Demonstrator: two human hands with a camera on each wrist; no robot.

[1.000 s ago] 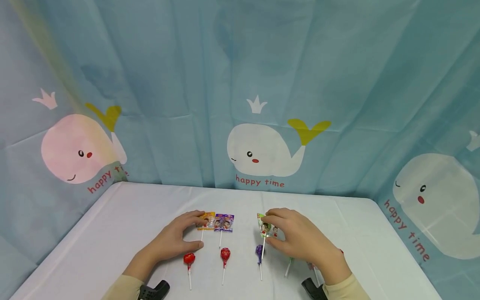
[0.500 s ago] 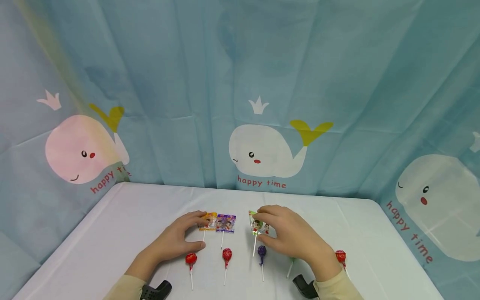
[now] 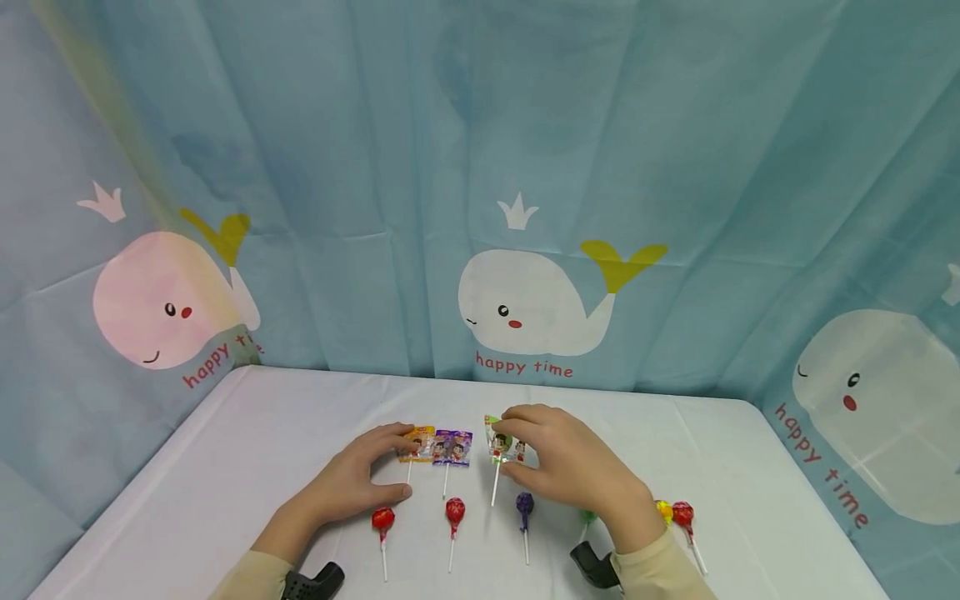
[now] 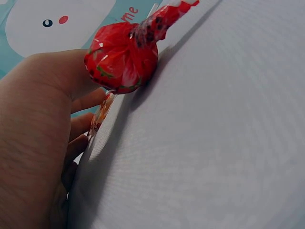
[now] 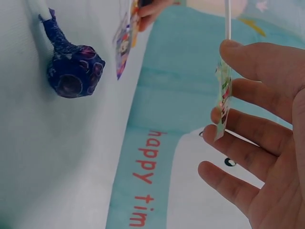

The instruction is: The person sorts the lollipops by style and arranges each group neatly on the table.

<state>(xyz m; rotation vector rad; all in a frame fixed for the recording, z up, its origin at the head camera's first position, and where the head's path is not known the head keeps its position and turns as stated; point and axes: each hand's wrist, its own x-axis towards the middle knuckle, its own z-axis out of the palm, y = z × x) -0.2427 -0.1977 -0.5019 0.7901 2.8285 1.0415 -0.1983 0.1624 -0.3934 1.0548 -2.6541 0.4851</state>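
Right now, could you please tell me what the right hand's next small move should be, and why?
Probably lower the flat green-wrapped lollipop beside the flat purple-wrapped lollipop: the right hand holds it above the white tablecloth, where the flat orange-wrapped lollipop and the purple one lie side by side.

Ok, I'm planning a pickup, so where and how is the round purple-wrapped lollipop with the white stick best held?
Probably by the purple ball-shaped head, pinched from above across its left and right sides. It lies on the white tabletop, its bulge thicker than the slim white stick pointing toward the near side, and bare tabletop flanks it.
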